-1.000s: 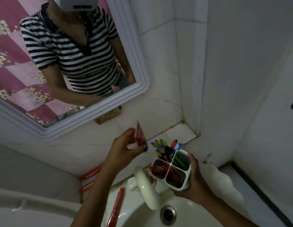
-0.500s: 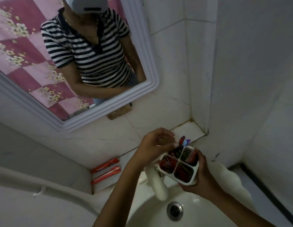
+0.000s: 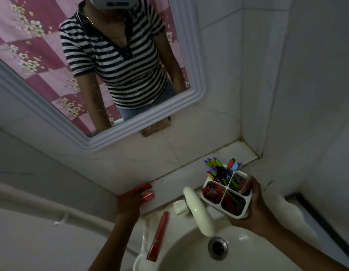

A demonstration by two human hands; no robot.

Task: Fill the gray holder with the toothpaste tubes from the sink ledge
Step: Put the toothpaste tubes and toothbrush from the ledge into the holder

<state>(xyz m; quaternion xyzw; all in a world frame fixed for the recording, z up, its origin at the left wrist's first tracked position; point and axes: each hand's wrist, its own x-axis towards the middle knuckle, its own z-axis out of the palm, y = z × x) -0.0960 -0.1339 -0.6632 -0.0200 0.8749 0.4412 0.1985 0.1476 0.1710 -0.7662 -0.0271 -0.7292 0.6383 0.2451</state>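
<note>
My right hand (image 3: 253, 210) grips the gray holder (image 3: 227, 192), a four-compartment cup held above the basin, with red tubes in its compartments and several toothbrushes (image 3: 218, 169) standing in the back one. My left hand (image 3: 129, 201) rests over two red toothpaste tubes (image 3: 145, 191) lying on the tiled ledge against the wall; its fingers cover their left ends, and whether it grips them is unclear. A third red tube (image 3: 158, 234) lies on the sink rim at the left.
A white faucet (image 3: 198, 211) juts over the basin (image 3: 189, 251) with its drain (image 3: 217, 247). A white-framed mirror (image 3: 130, 133) hangs on the tiled wall above. The corner wall stands close on the right. A white pipe (image 3: 42, 204) runs at the left.
My left hand dropped a tube into the holder, then moved left and down onto the two tubes on the ledge. The right hand kept holding the holder.
</note>
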